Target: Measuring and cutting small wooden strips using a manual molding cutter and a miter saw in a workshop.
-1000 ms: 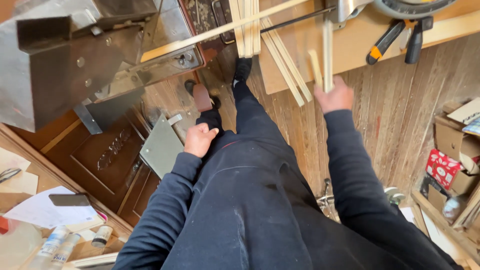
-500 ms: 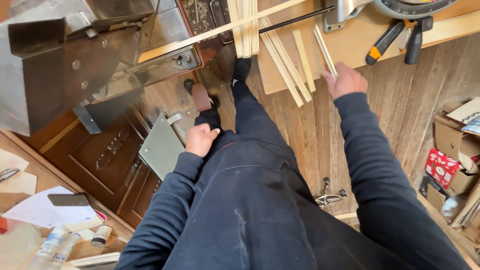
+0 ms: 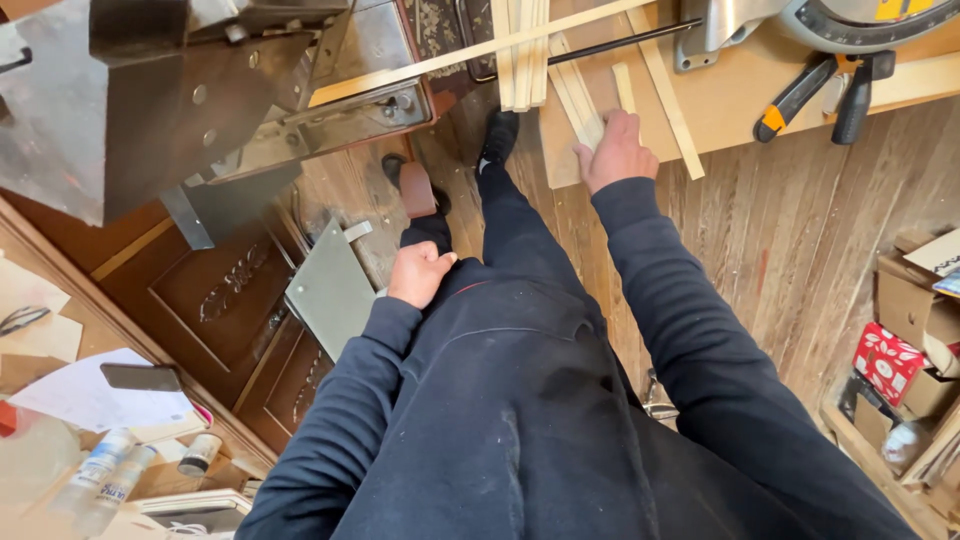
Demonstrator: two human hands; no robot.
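right hand point(image 3: 618, 150): extended forward, palm down, resting on a bundle of thin wood strips point(image 3: 583, 100) at the near edge of the board point(image 3: 720, 120). fingers curled over the strips; whether they grip them cannot be told. a further strip point(image 3: 668, 90) lies just to the right of the hand, angled across the board. more strips point(image 3: 522, 50) stand in a stack at the board's far left corner, and one long strip point(image 3: 470, 52) runs diagonally from the machine toward the top edge.

left hand point(image 3: 419, 273): closed in a loose fist, resting on the left thigh, holding nothing visible.

surroundings: grey metal machine point(image 3: 150, 100) at upper left. saw point(image 3: 800, 20) at top right with an orange-and-black clamp point(image 3: 815, 85) beside it on the board. plank floor point(image 3: 800, 250) under the feet. cardboard boxes point(image 3: 910, 310) at right edge. papers point(image 3: 80, 390) and a phone point(image 3: 140, 377) on the low surface at lower left, with bottles point(image 3: 105, 470) nearby.
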